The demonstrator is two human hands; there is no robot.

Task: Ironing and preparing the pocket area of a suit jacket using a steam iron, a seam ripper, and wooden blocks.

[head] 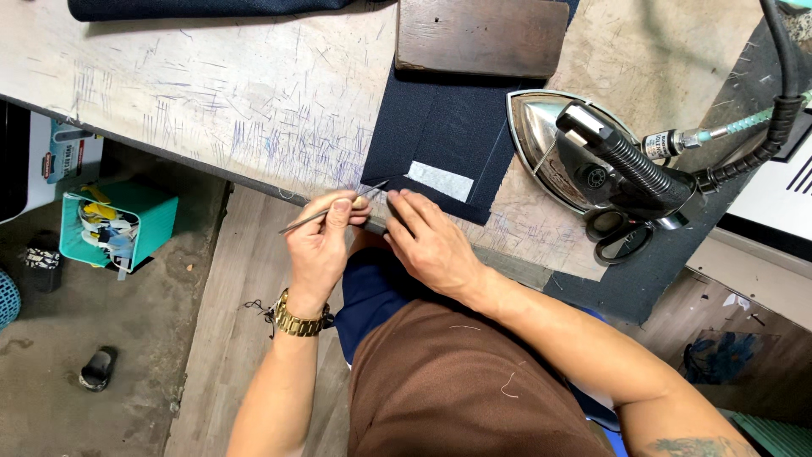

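- Head view: your left hand (pixel 317 245) is closed around a thin metal tool (pixel 331 208), pinched between thumb and fingers, its tip pointing at the near edge of the dark cloth (pixel 440 127).
- Your right hand (pixel 427 241) lies just beside the left, fingers curled down and pressing the cloth's folded edge at the rim of the surface (pixel 211 101); it grips nothing else that you can see.
- The cloth lies flat on the scratched surface, with a white patch (pixel 440 179) near its front edge, just beyond your right fingers.
- A wooden block (pixel 478 34) rests on the cloth's far end.
- A steam iron (pixel 592 156) sits to the right, near the cloth, with scissors (pixel 622 237) just in front of it.
- A teal basket (pixel 118 224) stands on the floor below, at left.
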